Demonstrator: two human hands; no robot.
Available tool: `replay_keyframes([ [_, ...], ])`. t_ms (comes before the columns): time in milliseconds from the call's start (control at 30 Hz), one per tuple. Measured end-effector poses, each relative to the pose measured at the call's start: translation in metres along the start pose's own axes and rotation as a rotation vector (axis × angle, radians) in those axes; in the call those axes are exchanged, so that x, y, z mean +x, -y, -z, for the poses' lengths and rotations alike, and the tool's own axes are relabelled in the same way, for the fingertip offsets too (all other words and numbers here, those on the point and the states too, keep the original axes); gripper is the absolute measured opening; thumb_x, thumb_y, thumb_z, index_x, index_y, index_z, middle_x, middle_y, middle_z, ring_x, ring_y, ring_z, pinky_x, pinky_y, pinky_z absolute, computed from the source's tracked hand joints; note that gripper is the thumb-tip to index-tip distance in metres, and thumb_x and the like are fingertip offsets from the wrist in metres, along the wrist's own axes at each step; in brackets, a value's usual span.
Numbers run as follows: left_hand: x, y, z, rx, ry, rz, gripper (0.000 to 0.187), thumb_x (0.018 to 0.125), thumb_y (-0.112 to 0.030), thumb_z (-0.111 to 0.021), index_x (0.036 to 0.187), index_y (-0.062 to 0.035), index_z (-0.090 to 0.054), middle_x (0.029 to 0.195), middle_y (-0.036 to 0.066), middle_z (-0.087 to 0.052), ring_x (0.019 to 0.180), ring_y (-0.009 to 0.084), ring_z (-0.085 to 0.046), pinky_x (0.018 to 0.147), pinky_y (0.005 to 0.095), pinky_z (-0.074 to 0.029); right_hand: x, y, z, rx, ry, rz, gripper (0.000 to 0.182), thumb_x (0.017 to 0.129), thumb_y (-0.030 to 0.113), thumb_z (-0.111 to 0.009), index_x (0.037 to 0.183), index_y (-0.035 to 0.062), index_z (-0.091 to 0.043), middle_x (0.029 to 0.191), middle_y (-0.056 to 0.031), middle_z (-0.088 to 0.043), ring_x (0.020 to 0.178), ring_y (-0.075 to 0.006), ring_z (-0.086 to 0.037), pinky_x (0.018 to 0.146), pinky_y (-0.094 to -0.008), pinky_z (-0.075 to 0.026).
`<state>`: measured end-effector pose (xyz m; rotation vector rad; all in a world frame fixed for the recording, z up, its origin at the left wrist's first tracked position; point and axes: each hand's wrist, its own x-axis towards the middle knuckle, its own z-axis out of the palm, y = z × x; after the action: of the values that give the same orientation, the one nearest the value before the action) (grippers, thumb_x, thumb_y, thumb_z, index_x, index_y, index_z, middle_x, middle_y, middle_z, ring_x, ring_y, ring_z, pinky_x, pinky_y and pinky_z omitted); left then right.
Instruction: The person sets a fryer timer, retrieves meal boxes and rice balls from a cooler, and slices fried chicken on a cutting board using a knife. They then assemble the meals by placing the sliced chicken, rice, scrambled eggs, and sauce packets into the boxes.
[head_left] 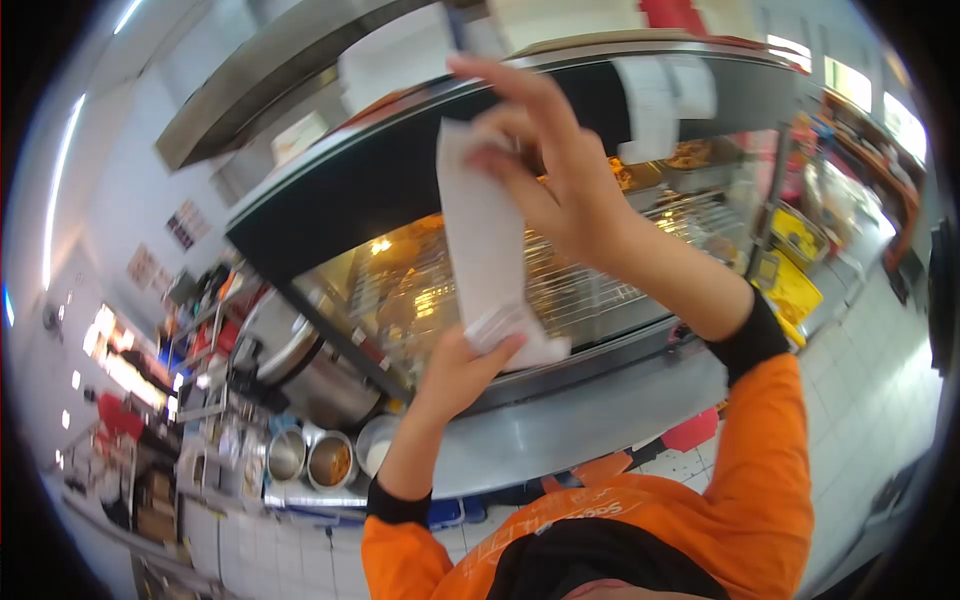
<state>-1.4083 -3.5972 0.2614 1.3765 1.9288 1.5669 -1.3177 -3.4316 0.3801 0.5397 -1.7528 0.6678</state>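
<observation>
A long white paper slip [483, 235], shaped like a receipt, stretches between my two hands in front of the glass display case [370, 185]. My left hand [462, 372] grips its lower end, thumb across the front, where the paper is bunched. Up at the top end is my right hand [560, 180], thumb and bent fingers pinching the slip while the index finger sticks out. That hand is slightly blurred. Any writing on the slip is unreadable. More white slips [648, 105] hang from the upper right of the case.
Behind the glass are wire racks and trays of food [690, 155]. A steel counter [540, 410] runs below the case. To the left stand a large steel pot [320, 370] and metal containers [330, 462]. Yellow bins [795, 290] are at right.
</observation>
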Motion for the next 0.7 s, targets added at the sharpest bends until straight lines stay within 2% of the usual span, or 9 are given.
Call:
replay_keyframes([
  [33,0.0,0.001,0.002,0.059,0.028,0.042,0.022,0.086,-0.012,-0.068,0.103,0.0035,-0.065,0.087,0.004,-0.069,0.079,0.0092,-0.062,0.068,0.0253,-0.05,0.012,-0.009,0.013,-0.098,-0.14,0.149,0.052,0.082,-0.002,-0.06,0.129,0.0182,-0.048,0.086,-0.0106,-0.064,0.079,-0.0301,-0.064,0.071,-0.0381,-0.05],
  [100,-0.004,0.019,0.008,0.131,0.073,0.11,0.023,0.087,-0.013,-0.068,0.103,0.0036,-0.065,0.088,0.004,-0.069,0.079,0.0089,-0.062,0.066,0.0256,-0.049,0.028,-0.055,0.034,-0.516,-0.183,0.403,0.042,0.082,0.002,-0.06,0.121,0.0166,-0.052,0.083,-0.0072,-0.063,0.08,-0.0269,-0.064,0.07,-0.039,-0.05],
  [133,-0.007,0.025,0.013,0.106,0.079,0.095,0.023,0.087,-0.013,-0.068,0.103,0.0036,-0.065,0.087,0.004,-0.068,0.077,0.0082,-0.061,0.063,0.0252,-0.049,0.024,-0.072,0.038,-0.653,-0.038,0.302,0.042,0.087,0.008,-0.06,0.126,0.0194,-0.052,0.084,-0.0074,-0.062,0.08,-0.0236,-0.062,0.073,-0.0364,-0.05],
  [167,-0.01,0.028,0.02,0.085,0.088,0.085,0.023,0.087,-0.013,-0.068,0.102,0.0036,-0.065,0.087,0.004,-0.068,0.075,0.0076,-0.061,0.06,0.0248,-0.049,0.024,-0.083,0.035,-0.771,-0.046,0.407,0.041,0.086,0.012,-0.061,0.125,0.0217,-0.053,0.079,-0.0053,-0.06,0.078,-0.0209,-0.061,0.073,-0.0349,-0.05],
  [233,-0.017,0.0,0.029,0.085,-0.005,0.154,0.021,0.087,-0.012,-0.068,0.102,0.0034,-0.065,0.086,0.005,-0.068,0.071,0.0082,-0.061,0.054,0.0237,-0.047,0.022,-0.105,0.04,-0.963,-0.013,0.461,0.049,0.086,0.014,-0.06,0.131,0.029,-0.049,0.088,-0.0009,-0.058,0.084,-0.0168,-0.059,0.074,-0.0337,-0.049],
  [333,-0.009,-0.042,0.052,0.207,-0.104,-0.101,0.025,0.088,-0.01,-0.067,0.108,0.0041,-0.061,0.09,0.007,-0.067,0.071,0.0114,-0.062,0.056,0.0247,-0.05,0.03,-0.121,0.044,-0.933,-0.241,0.502,0.046,0.086,0.025,-0.062,0.128,0.0396,-0.049,0.106,-0.0044,-0.052,0.103,-0.0221,-0.052,0.091,-0.0376,-0.043],
  [433,0.048,-0.068,0.086,0.393,-0.268,-0.339,0.037,0.093,-0.013,-0.061,0.125,0.0047,-0.053,0.109,0.011,-0.064,0.09,0.0146,-0.062,0.071,0.0277,-0.053,0.031,-0.118,0.054,-1.079,-0.236,0.544,0.013,0.08,0.024,-0.061,0.092,0.0236,-0.064,0.1,0.0034,-0.057,0.104,-0.017,-0.054,0.09,-0.0343,-0.042],
  [533,0.09,-0.057,0.107,0.617,-0.481,-0.465,0.043,0.096,-0.027,-0.057,0.12,0.0078,-0.052,0.113,0.016,-0.06,0.101,0.0214,-0.057,0.088,0.0334,-0.045,0.014,-0.12,0.032,-1.072,-0.226,0.496,0.01,0.079,0.023,-0.061,0.087,0.0201,-0.065,0.091,0.0045,-0.059,0.098,-0.0148,-0.058,0.086,-0.0303,-0.044],
  [700,0.115,-0.063,0.108,0.799,-0.466,-0.561,0.051,0.097,-0.015,-0.054,0.141,0.0018,-0.034,0.13,0.018,-0.052,0.108,0.0222,-0.057,0.089,0.0318,-0.046,0.018,-0.114,0.038,-1.073,-0.196,0.421,0.009,0.077,0.021,-0.061,0.084,0.0161,-0.066,0.089,0.0013,-0.058,0.095,-0.0154,-0.058,0.08,-0.0297,-0.047],
])
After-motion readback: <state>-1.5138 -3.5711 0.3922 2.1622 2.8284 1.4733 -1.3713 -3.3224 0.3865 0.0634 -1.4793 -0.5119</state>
